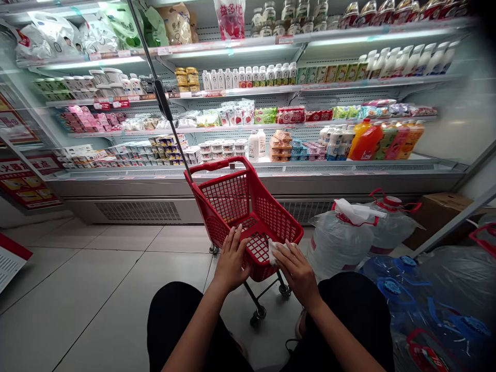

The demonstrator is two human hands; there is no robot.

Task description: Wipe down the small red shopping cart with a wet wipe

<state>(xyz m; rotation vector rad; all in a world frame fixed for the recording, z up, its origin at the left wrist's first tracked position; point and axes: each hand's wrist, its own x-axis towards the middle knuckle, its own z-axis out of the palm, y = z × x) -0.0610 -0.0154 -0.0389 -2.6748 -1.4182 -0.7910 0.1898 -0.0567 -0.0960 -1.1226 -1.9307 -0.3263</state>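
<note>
A red plastic shopping cart [267, 206] stands on wheels in front of my knees, its basket showing no goods inside. My left hand [232, 258] rests on the near left rim of the basket, fingers spread and nothing in them. A white cloth or tissue [274, 251] lies under the fingers of my right hand [294, 268], pressed against the near right rim. The fingers of that hand are together over the white piece, which is partly hidden.
A refrigerated shelf unit [251, 186] with bottles, tubs and packets spans the back. Large water jugs [341, 237] in plastic and a cardboard box [442, 206] stand at the right. Blue-capped bottles [406, 289] lie nearer. A black pole [163, 101] rises at the cart's left.
</note>
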